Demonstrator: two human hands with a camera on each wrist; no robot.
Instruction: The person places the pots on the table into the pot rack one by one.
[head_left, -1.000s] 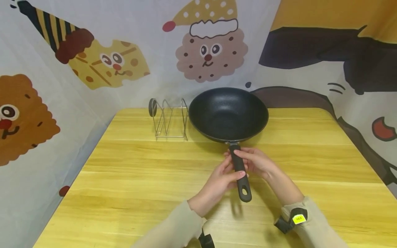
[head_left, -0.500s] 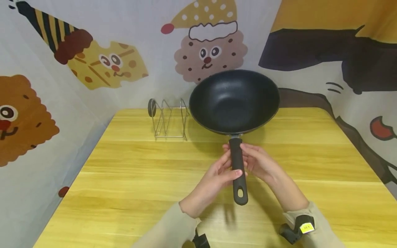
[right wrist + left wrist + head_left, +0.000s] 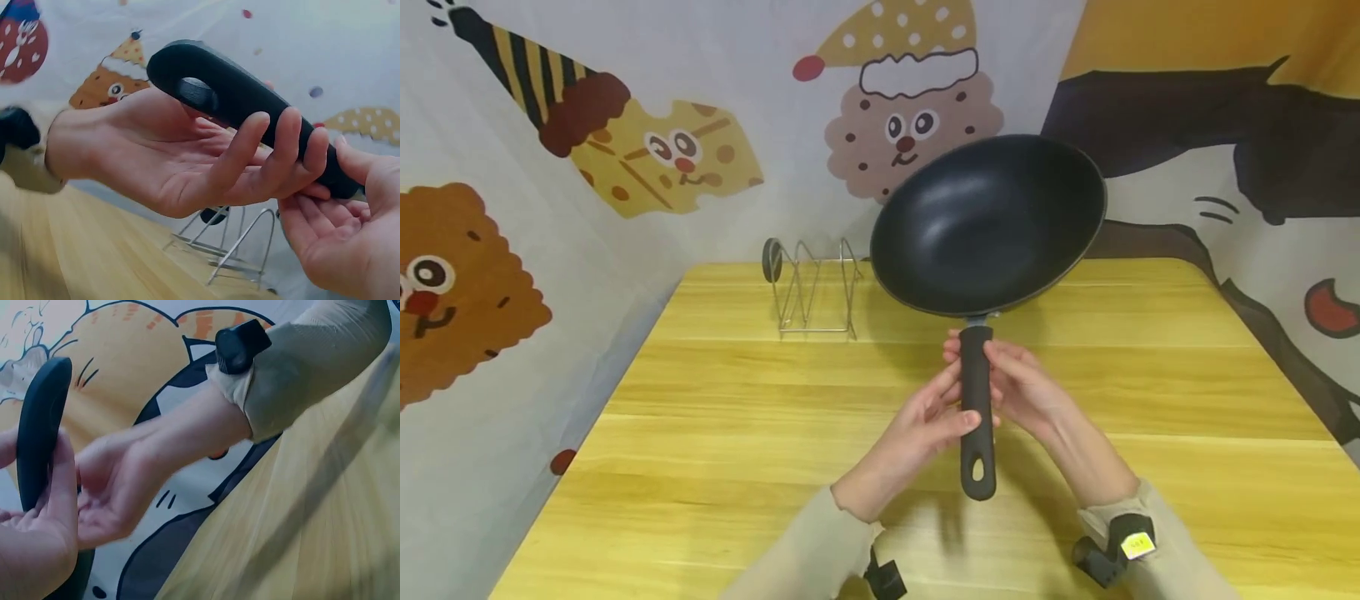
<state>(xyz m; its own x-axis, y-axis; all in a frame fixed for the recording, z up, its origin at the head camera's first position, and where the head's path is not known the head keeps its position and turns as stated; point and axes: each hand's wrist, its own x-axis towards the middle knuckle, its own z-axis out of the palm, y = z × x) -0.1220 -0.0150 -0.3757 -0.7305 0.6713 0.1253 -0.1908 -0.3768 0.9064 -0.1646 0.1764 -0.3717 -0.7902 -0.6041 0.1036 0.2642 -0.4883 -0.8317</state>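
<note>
A black wok-style frying pan (image 3: 988, 229) is held up over the table, its inside facing me and its right side higher. Both hands are on its dark handle (image 3: 976, 383). My left hand (image 3: 917, 437) grips the lower part, thumb across the front and fingers curled behind, as the right wrist view shows. Higher up, close to the pan body, my right hand (image 3: 1033, 392) pinches the handle from the right with its thumb on the edge. The hanging hole (image 3: 199, 94) at the handle's end is uncovered. Part of the fingers is hidden behind the handle.
A wire rack (image 3: 816, 287) with a round black piece on its left end stands at the back of the wooden table (image 3: 737, 467), left of the pan. Behind hangs a cloth (image 3: 797, 150) printed with cartoon food.
Both hands have raised the pan, tipping its bowl up toward me and turning its right side upward. The handle has swung to nearly vertical in view. The rack stays put.
</note>
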